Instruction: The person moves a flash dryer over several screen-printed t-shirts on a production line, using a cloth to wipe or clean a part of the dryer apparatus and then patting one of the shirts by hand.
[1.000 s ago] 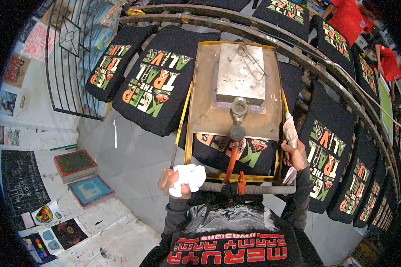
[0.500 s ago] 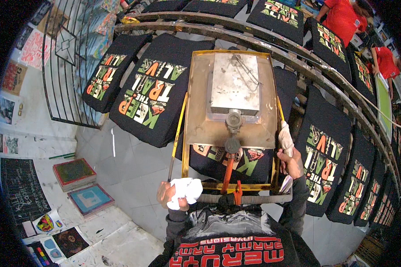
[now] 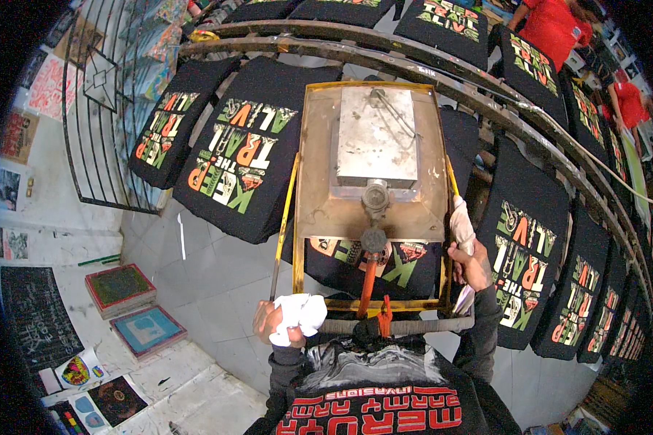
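1. Grey tiled floor (image 3: 218, 304); white wall (image 3: 65, 225) at left; dark rails (image 3: 326, 45) curve past black shirts (image 3: 268, 80).
2. One heater (image 3: 428, 199), in one yellow frame (image 3: 297, 261), sits above a shirt; two shirts lie just left.
3. Left hand (image 3: 267, 322): closed around one white cloth (image 3: 302, 315).
4. Right hand (image 3: 475, 267): curled round the frame's wrapped side.
5. Two framed panels (image 3: 149, 330); two people (image 3: 555, 36) in red.

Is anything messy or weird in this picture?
A thin white strip seems to lie by itself on the grey tiled floor, a bit like dropped litter. The silvery metal box between the hands and the rails has dark smudges on top, so it looks grubby. I see no spill.
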The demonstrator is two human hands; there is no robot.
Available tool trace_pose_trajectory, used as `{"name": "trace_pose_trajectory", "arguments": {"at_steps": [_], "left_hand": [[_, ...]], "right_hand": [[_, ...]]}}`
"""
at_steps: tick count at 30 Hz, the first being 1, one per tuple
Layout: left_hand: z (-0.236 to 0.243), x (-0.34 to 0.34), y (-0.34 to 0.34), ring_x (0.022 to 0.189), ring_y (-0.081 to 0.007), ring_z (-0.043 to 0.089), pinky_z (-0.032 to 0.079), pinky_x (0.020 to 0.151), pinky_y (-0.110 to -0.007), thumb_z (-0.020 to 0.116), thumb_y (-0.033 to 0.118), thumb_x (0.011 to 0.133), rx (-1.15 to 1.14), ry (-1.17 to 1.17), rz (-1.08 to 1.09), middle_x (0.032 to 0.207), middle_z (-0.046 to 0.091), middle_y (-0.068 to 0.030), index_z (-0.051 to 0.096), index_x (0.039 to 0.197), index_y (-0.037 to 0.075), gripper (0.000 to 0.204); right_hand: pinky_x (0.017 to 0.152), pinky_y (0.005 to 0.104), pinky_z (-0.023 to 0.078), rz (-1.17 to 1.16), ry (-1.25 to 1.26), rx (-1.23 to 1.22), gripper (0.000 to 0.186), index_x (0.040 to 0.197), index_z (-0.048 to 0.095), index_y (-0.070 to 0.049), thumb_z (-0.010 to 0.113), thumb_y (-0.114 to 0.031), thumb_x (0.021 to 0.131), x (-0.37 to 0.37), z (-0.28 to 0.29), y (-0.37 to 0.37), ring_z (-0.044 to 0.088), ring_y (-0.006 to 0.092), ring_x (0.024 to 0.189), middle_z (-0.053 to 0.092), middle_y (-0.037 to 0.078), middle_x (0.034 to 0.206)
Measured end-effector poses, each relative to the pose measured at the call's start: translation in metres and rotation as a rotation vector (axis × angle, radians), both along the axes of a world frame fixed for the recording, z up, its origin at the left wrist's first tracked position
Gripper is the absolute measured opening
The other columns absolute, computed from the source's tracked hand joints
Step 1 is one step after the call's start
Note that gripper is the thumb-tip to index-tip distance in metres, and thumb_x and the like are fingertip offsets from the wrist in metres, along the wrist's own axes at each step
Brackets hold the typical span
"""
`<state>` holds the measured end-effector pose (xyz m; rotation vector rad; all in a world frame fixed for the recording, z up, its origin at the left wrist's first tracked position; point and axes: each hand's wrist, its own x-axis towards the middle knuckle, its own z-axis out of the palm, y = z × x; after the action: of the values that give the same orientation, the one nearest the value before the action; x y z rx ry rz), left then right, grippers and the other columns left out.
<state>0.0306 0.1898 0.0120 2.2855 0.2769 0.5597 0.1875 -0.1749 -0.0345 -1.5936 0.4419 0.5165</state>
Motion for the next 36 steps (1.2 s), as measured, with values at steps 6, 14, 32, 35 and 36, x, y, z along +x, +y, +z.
{"name": "trace_pose_trajectory", "arguments": {"at_steps": [6,14,32,35,36], "left_hand": [[-0.024,-0.002,0.011,0.055,-0.0243,0.057,0.043,0.052,-0.035,0.051,0.044,0.078,0.121,-0.165,0.066,0.066,0.065,-0.0085,0.078,0.080,0.010,0.044],[-0.015,0.000,0.013,0.059,-0.0242,0.058,0.045,0.059,-0.037,0.050,0.042,0.076,0.188,-0.093,-0.011,0.070,0.067,-0.0076,0.078,0.084,0.008,0.044],[-0.054,-0.030,0.027,0.071,-0.0250,0.066,0.048,0.062,-0.035,0.055,0.040,0.078,-0.032,0.232,0.052,0.081,0.072,-0.0087,0.077,0.091,0.007,0.042],[-0.117,-0.061,0.066,0.072,-0.0253,0.066,0.048,0.063,-0.035,0.052,0.042,0.079,0.005,0.351,0.003,0.082,0.072,-0.0091,0.077,0.093,0.007,0.045],[-0.084,-0.043,0.047,0.073,-0.0259,0.066,0.048,0.063,-0.035,0.051,0.042,0.079,-0.054,0.303,-0.029,0.083,0.072,-0.0095,0.076,0.094,0.006,0.046]], "right_hand": [[0.047,0.0283,0.035,0.010,-0.036,-0.004,0.022,0.104,0.060,-0.003,0.067,-0.017,0.089,0.000,-0.006,0.000,0.046,0.0095,0.050,0.056,0.000,0.064],[0.055,0.0294,0.039,0.010,-0.032,-0.041,0.020,0.101,0.061,-0.003,0.068,-0.017,0.088,0.000,0.001,0.000,0.048,0.0096,0.056,0.059,0.001,0.069],[0.051,0.0271,0.040,-0.029,0.052,0.009,0.020,0.102,0.060,-0.005,0.069,-0.010,0.085,0.002,0.001,-0.001,0.051,0.0088,0.056,0.060,-0.001,0.074],[0.053,0.0261,0.041,-0.013,0.049,-0.014,0.022,0.104,0.061,-0.005,0.069,-0.010,0.084,0.003,0.000,0.000,0.052,0.0088,0.059,0.062,0.000,0.078],[0.054,0.0258,0.041,-0.015,0.055,-0.029,0.023,0.105,0.061,-0.005,0.069,-0.010,0.084,0.003,0.000,-0.002,0.053,0.0088,0.060,0.063,0.000,0.080]]}}
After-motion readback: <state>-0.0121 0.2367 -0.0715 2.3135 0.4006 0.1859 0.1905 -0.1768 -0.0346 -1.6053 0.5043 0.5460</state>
